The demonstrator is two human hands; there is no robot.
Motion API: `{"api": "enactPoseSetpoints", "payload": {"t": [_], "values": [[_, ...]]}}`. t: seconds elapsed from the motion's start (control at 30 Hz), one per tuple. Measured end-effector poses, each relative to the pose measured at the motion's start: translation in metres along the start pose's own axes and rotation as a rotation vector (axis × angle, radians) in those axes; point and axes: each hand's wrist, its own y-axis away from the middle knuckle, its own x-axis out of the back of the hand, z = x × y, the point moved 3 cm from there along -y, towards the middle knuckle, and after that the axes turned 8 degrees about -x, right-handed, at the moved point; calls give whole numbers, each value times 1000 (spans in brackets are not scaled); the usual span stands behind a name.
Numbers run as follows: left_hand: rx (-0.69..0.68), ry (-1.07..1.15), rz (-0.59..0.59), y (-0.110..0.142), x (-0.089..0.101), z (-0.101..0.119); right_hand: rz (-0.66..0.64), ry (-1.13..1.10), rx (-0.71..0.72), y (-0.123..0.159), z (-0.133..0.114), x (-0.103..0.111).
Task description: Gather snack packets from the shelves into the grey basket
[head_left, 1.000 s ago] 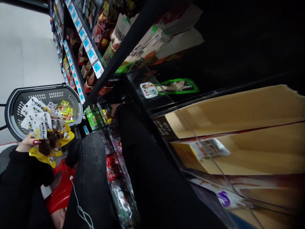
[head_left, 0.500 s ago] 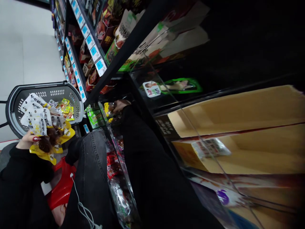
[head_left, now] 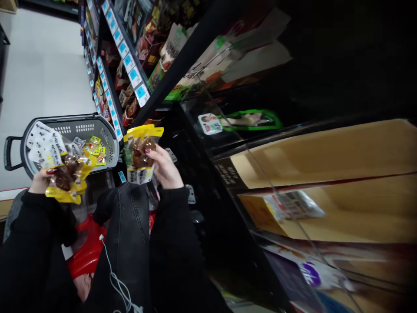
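My left hand (head_left: 39, 180) is closed on several snack packets (head_left: 67, 171) with white and yellow ends and brown food showing through clear middles. They overlap the near side of a grey shopping basket (head_left: 112, 145) on the floor. My right hand (head_left: 167, 167) grips another packet (head_left: 140, 152) of the same look, its yellow end up and its white end down, in front of the shelf edge. The thumb presses on its clear middle. Inside the basket lie small yellow packets (head_left: 96, 148).
To the right are shelves with open cardboard boxes (head_left: 325, 150) and a green-edged packet (head_left: 252, 119) behind a clear divider. Price labels (head_left: 127, 58) line the shelf fronts. A red stool (head_left: 86, 250) is by my legs, and a white cable (head_left: 114, 278) hangs over my jeans.
My right hand has come out of the lower shelf with a packet and raised it beside the basket. My left hand still holds its packets, now slightly lower. The basket's handle has shifted in view.
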Motion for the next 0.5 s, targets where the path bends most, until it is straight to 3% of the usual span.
{"api": "enactPoseSetpoints", "payload": {"t": [0.17, 0.27, 0.37, 0.5], "values": [[-67, -54, -16, -4, -22, -10, -207, -157, -111, -18, 17, -88], [-111, -90, 23, -10, -20, -16, -224, -126, -120, -26, 31, -128], [-112, -119, 42, -13, -15, -19, -183, -95, -92, -26, 48, -150], [-116, -122, 21, -13, -14, -20, -142, -102, -85, -25, 62, -153]]}}
